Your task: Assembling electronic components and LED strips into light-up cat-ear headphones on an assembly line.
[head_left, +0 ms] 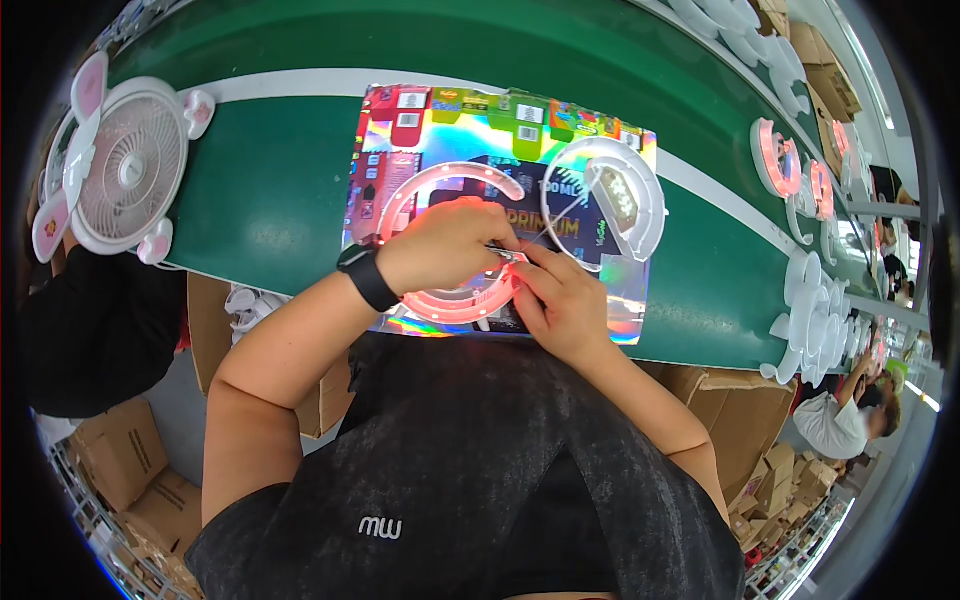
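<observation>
On the shiny mat point(620, 300), left hand point(450, 245) and right hand point(560, 300) pinch a thin wire point(555, 222) over the pink ring point(445, 305); wire slants up-right toward the white disc point(645, 185).

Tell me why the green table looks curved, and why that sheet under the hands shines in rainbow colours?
In the head view, the fisheye lens bends the straight green table toward the black round rim; the holographic sheet throws back rainbow glare from overhead light; the pink ring glows under the left hand and right hand; the far right edge is washed out and too small to read.
</observation>
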A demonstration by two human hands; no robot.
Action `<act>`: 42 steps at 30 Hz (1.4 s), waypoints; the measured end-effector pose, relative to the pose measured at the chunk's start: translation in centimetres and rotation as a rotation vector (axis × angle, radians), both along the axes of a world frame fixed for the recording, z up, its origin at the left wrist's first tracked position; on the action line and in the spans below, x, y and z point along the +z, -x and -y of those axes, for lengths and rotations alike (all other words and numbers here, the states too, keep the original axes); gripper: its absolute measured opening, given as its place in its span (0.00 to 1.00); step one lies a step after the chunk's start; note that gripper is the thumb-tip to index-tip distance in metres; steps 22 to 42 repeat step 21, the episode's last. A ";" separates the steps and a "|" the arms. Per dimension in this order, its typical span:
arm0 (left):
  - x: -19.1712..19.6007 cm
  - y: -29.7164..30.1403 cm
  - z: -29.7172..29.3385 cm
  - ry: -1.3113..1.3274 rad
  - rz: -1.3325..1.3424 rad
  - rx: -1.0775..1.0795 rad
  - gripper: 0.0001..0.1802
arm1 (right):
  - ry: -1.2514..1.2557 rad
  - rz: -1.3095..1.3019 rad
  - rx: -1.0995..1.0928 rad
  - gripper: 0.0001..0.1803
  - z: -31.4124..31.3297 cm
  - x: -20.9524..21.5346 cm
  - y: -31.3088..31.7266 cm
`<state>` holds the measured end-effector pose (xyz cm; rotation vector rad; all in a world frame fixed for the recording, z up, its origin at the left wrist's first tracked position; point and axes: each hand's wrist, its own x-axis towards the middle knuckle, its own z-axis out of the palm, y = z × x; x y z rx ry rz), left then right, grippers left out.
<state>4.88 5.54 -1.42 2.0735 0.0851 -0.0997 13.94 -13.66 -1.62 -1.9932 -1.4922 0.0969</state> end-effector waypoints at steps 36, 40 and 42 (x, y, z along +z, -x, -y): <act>1.3 -1.2 3.6 -0.290 -0.057 0.265 0.15 | 0.705 0.567 -1.459 0.18 32.6 3.8 -29.8; 1.3 -1.2 3.6 -0.290 -0.057 0.265 0.15 | 0.705 0.567 -1.459 0.18 32.6 3.8 -29.8; 1.3 -1.2 3.6 -0.290 -0.057 0.265 0.15 | 0.705 0.567 -1.459 0.18 32.6 3.8 -29.8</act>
